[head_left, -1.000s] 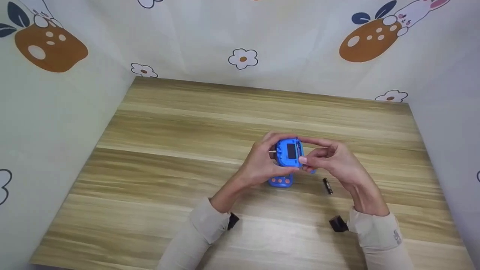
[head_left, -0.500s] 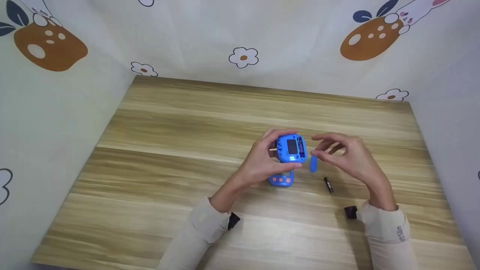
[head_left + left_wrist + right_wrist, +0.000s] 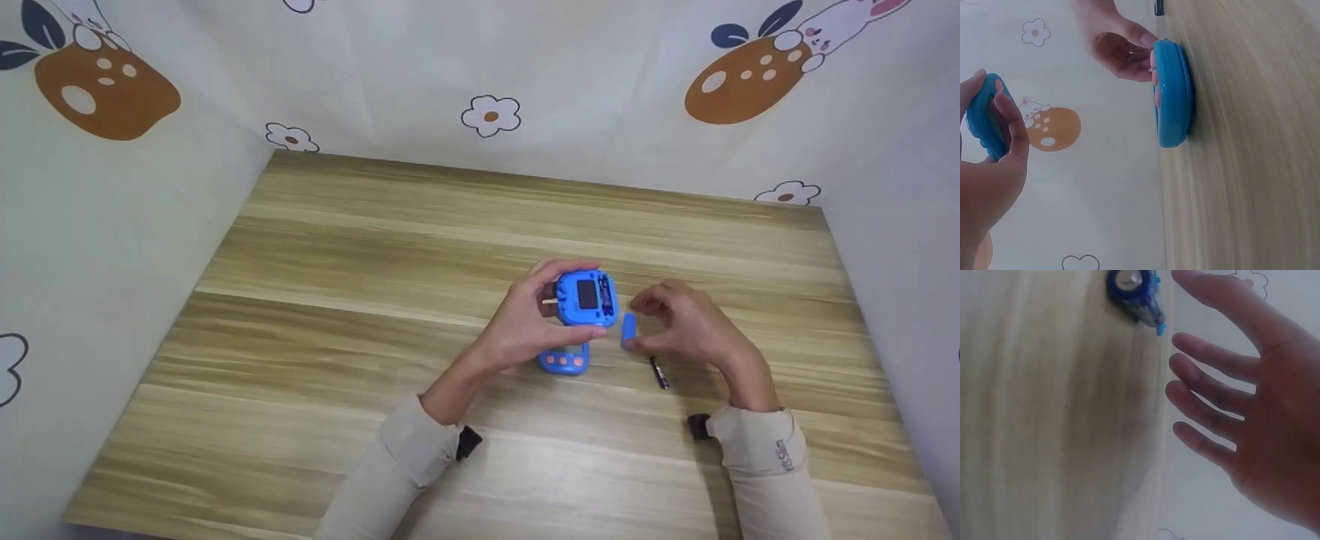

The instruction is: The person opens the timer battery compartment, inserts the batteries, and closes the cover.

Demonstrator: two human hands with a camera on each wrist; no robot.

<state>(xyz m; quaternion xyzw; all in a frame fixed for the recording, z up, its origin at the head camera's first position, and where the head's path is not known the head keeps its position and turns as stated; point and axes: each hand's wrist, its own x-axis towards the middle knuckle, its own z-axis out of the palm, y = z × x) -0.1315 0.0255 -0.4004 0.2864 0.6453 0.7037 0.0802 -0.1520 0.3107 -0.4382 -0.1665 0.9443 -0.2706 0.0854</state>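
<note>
My left hand (image 3: 517, 322) grips a small blue handheld device (image 3: 570, 307) with pink buttons, its back turned up. A dark label sits on that back, beside an uncovered slot with a battery (image 3: 606, 294) inside. Below it on the table, partly hidden, lies a similar blue device (image 3: 1174, 95) with a screen and pink buttons. My right hand (image 3: 694, 322) holds nothing; its loosely bent fingers and thumb are close beside a narrow blue battery cover (image 3: 628, 328) on the table. In the right wrist view its fingers (image 3: 1213, 391) are spread apart.
A loose battery (image 3: 659, 373) lies on the wood-grain table (image 3: 375, 247), near my right hand. Patterned cloth walls (image 3: 390, 82) stand around the table's back and sides. Black wrist cameras (image 3: 469, 442) stick out from both sleeves.
My right hand has left the device's battery slot, swung right, then come down beside the blue cover. The left hand keeps its grip on the device, nearly still.
</note>
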